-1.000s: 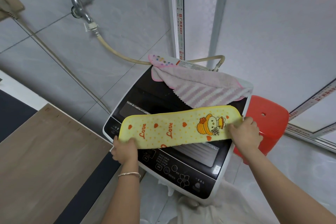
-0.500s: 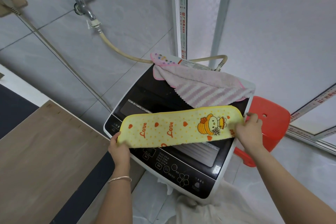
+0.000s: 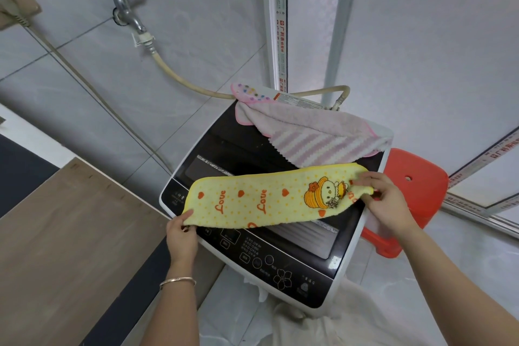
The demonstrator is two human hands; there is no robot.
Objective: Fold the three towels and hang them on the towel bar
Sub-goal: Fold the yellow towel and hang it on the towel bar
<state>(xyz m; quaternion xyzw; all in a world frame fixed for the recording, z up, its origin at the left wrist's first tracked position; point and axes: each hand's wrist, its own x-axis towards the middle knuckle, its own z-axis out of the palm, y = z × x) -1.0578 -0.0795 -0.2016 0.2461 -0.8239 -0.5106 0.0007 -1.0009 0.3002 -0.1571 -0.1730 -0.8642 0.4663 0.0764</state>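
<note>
A yellow towel [image 3: 261, 199] with red hearts, "Love" lettering and a cartoon figure is folded into a long strip, stretched over the washing machine's lid. My left hand [image 3: 181, 236] pinches its left end. My right hand [image 3: 384, 202] grips its right end, which is crumpled under the fingers. Behind it a pink towel [image 3: 311, 132] with white stripes lies loosely on the back of the lid, over a spotted pink towel [image 3: 250, 91] that shows only at one corner. No towel bar is in view.
The washing machine [image 3: 280, 258] has a dark lid and a control panel at its front. A red plastic stool [image 3: 412, 191] stands to its right. A tap with a hose [image 3: 174, 70] is on the tiled wall. A wooden surface [image 3: 61, 233] lies at the left.
My right hand has moved onto the top of the towel's right end and bunched it. My left hand has slid slightly right, still holding the left end.
</note>
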